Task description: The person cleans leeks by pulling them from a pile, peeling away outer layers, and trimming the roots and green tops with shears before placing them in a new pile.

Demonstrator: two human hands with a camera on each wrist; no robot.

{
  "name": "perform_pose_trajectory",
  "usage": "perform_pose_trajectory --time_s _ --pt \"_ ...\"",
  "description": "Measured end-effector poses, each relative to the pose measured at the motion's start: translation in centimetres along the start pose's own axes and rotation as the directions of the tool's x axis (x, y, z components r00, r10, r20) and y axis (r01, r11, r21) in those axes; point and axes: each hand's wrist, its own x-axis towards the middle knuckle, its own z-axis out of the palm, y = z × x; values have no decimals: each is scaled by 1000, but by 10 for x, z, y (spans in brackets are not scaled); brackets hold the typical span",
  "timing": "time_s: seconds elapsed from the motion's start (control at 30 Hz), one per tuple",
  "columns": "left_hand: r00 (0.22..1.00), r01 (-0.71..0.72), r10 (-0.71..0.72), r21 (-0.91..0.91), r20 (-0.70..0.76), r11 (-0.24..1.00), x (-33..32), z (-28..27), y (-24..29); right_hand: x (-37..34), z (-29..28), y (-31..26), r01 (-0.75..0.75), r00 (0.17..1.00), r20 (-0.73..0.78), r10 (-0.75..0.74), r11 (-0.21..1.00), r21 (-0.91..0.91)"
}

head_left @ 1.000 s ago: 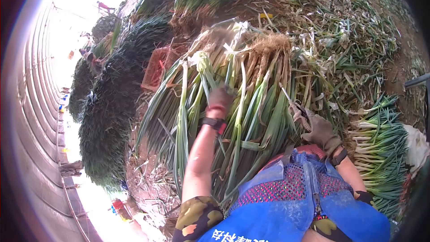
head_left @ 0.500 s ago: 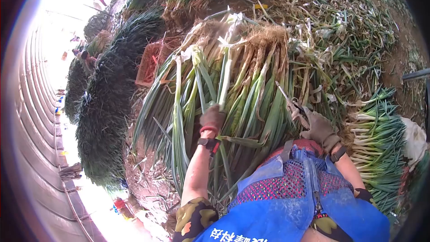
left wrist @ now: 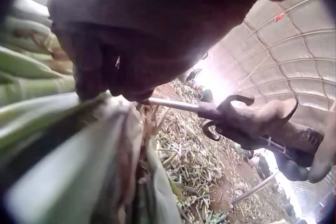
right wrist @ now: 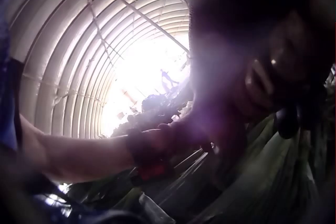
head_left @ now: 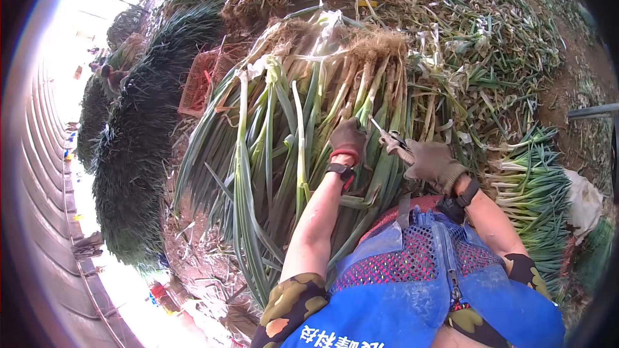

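Long green onions (head_left: 303, 148) lie in a thick bundle across the middle, roots toward the top. My gloved left hand (head_left: 348, 138) is over the stalks right of centre, fingers curled round a stalk. In the left wrist view this hand (left wrist: 142, 35) looms dark against leaves (left wrist: 58, 171). My gloved right hand (head_left: 433, 161) grips a tool with a thin metal nozzle (head_left: 376, 124), its tip close beside my left hand. The left wrist view shows the nozzle (left wrist: 176, 104) reaching to the left fingertips. In the right wrist view my right hand is dark and blurred.
Trimmed onions (head_left: 529, 200) lie in a row at the right, by a white bag (head_left: 585, 206). Scattered leaves (head_left: 496, 58) cover the ground at the upper right. A red crate (head_left: 200, 82) and a tall green pile (head_left: 138, 135) are at the left.
My left hand went down along the stalks, then up and right toward the tool. My right hand has moved left with the tool. The view has shifted a little.
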Motion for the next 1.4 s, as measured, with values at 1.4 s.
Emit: perform_pose_trajectory --time_s 1.4 --pt "935 162 -173 62 311 985 -144 -41 4 -16 18 17 -27 997 -65 28 999 30"
